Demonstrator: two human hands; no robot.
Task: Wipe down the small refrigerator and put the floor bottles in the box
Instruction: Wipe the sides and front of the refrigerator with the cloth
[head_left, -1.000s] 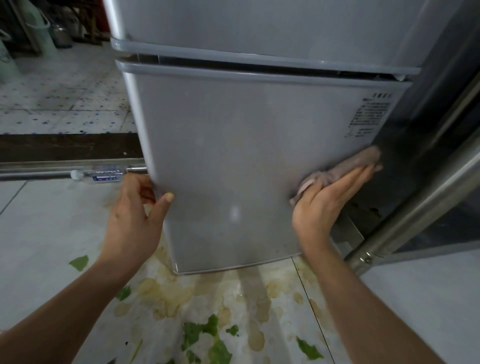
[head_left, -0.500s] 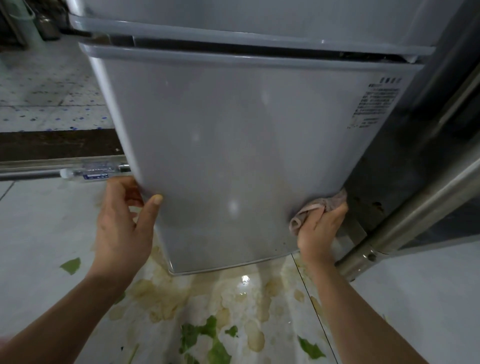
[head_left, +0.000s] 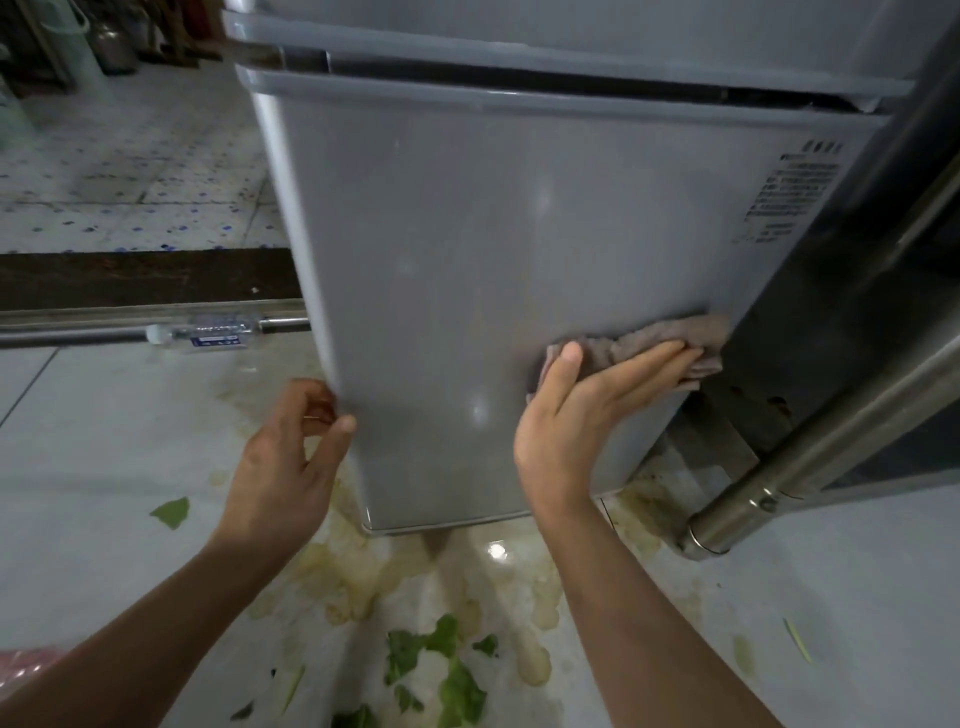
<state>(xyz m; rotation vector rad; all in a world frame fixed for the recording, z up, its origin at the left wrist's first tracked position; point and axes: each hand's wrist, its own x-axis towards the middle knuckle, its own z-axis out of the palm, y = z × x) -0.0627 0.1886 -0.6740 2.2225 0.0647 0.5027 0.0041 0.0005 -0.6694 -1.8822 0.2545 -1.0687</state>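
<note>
Cloth (head_left: 660, 343) under flat right-hand fingers (head_left: 644, 364) (against refrigerator (head_left: 493, 249))

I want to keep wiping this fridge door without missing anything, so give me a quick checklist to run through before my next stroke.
1. Cloth flat on door: the crumpled grey-brown cloth lies pressed under the right hand against the grey metal refrigerator door. Ok.
2. Door steadied: the left hand holds the door's left edge, thumb on its front. Ok.
3. Lower door wiped: cannot tell.
4. Floor underfoot: the pale tiled floor has yellowish puddles and green leaf scraps. Not ok.
5. Floor bottles boxed: a clear plastic bottle with a blue label lies on the floor; no box in view. Not ok.
</note>
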